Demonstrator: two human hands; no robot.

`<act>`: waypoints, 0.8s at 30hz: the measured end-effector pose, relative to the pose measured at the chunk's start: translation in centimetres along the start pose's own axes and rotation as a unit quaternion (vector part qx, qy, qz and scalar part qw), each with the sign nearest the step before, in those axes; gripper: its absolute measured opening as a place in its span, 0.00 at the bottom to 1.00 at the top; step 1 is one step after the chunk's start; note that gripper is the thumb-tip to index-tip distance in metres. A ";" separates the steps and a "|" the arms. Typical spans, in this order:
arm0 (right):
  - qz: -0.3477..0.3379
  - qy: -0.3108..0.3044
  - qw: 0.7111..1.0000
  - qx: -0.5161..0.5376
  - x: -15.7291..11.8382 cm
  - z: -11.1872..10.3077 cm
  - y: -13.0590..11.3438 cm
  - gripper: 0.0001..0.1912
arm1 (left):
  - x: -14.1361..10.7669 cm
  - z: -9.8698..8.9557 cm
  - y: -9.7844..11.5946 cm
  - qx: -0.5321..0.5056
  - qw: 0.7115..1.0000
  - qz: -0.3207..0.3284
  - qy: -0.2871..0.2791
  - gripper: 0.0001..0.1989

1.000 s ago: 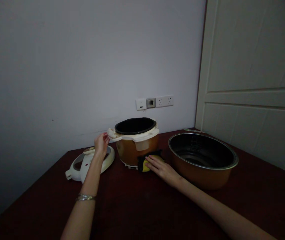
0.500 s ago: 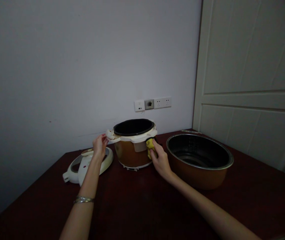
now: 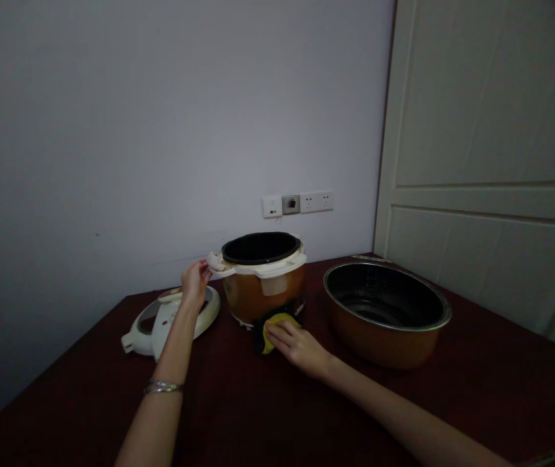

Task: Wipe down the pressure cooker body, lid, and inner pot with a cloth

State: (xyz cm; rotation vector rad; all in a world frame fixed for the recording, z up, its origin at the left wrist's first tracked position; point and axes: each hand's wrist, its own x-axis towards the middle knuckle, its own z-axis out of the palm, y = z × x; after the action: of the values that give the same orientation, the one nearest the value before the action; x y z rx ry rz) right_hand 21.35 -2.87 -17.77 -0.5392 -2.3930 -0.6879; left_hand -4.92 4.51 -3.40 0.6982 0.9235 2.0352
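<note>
Against the wall stands an electric cooker body (image 3: 246,295), brown with a white rim and a dark inside. My left hand (image 3: 195,280) has its fingertips closed on the white part jutting from the cooker's left side. A yellow and black cloth (image 3: 282,318) is pinched in my right hand (image 3: 304,352), low at the front of the cooker's base. It covers part of the base. Behind my left forearm lies the white cooker lid (image 3: 162,329), partly hidden.
To the right sits a large brown inner pot (image 3: 384,347) with a black inside and a metal rim. Wall sockets (image 3: 316,202) are behind the cooker. A white panelled door (image 3: 481,240) borders the dark red table (image 3: 238,415) on the right.
My right hand has moved down and slightly left with the cloth, from the cooker's right side below the rim to its front base. My left hand stays in place.
</note>
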 end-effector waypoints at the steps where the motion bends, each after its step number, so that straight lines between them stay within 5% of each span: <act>1: -0.040 0.006 0.999 -0.019 1.1 -0.2 -0.1 0.15 | 0.0 -0.1 0.1 0.000 1.000 -0.004 -0.005 0.07; 5: -0.130 0.049 0.988 -0.069 6.5 -1.2 0.6 0.14 | 0.2 -0.5 0.5 0.007 0.999 -0.029 -0.034 0.07; 10: -0.098 0.074 0.988 -0.098 12.1 -0.2 1.4 0.15 | -0.2 -0.4 1.5 0.028 0.996 -0.043 -0.071 0.06; 17: -0.067 -0.001 0.996 -0.064 9.7 6.5 -2.2 0.16 | -0.5 -0.6 2.2 0.087 0.992 -0.038 -0.081 0.10; 20: -0.057 0.008 0.996 -0.064 9.3 6.5 -2.3 0.16 | -0.3 -0.7 2.3 0.105 0.990 -0.038 -0.084 0.10; 24: -0.025 0.038 0.996 -0.076 12.8 3.9 -0.7 0.18 | -0.5 -0.7 2.4 0.108 0.989 -0.038 -0.095 0.12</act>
State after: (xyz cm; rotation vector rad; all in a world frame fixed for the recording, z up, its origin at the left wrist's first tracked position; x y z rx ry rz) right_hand 9.75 1.57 -12.62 -0.5082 -2.3020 -0.9006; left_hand -6.20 2.81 -1.94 0.9423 1.0500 1.7839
